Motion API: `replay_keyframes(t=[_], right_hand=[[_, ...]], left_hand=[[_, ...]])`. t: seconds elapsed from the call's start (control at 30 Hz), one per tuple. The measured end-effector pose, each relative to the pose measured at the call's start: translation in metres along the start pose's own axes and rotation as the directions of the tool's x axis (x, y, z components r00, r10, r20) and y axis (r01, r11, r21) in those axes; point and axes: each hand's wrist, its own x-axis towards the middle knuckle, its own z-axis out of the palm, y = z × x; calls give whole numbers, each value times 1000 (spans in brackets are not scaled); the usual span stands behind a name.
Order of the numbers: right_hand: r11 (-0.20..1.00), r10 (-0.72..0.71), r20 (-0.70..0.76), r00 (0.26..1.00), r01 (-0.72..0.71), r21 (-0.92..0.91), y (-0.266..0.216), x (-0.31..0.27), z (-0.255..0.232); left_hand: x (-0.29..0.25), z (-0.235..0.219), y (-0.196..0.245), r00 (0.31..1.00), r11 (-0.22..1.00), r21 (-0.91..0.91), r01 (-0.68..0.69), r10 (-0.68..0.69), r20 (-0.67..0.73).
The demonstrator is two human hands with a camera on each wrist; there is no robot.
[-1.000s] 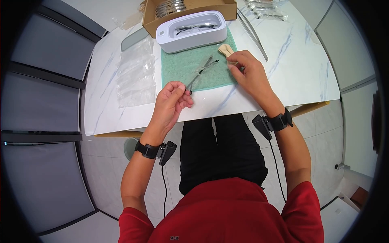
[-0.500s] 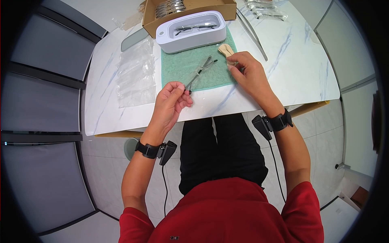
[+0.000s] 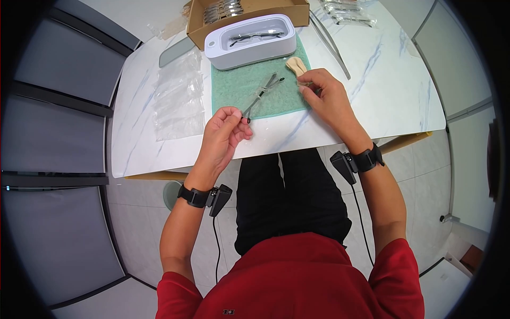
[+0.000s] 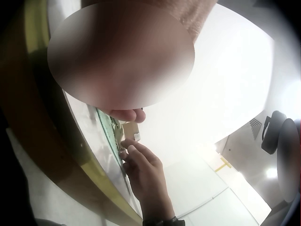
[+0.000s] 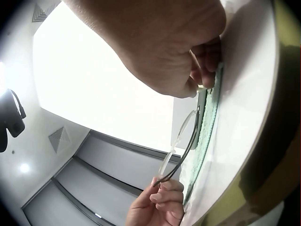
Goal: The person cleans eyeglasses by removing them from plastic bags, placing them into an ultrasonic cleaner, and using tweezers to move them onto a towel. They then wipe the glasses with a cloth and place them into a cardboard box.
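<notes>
My left hand pinches a pair of eyeglasses at one end, in front of the green towel's near edge. Thin dark temples and clear lenses show in the right wrist view, where the eyeglasses slant up from the fingertips. At the towel's right side, my right hand pinches a small beige cloth between thumb and fingers. Most of the cloth sticks out beyond the fingertips, its near end hidden by them. Beneath the eyeglasses lies the green towel.
A white ultrasonic cleaner with another pair of glasses inside stands on the towel's far part. Behind it is a cardboard box of glasses. Clear plastic bags lie left, long tweezers right, wrapped glasses far right.
</notes>
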Motion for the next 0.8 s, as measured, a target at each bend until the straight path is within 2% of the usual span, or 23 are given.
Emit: replay_keyframes(t=[0.67, 0.8], right_hand=[[1000, 14, 1, 1000, -14, 13, 1, 0, 0], [1000, 19, 8, 1000, -19, 9, 2, 0, 0]], left_hand=[[-1, 1, 0, 1000, 1000, -2, -4, 4, -3], [2, -6, -2, 999, 1000, -17, -1, 2, 34]])
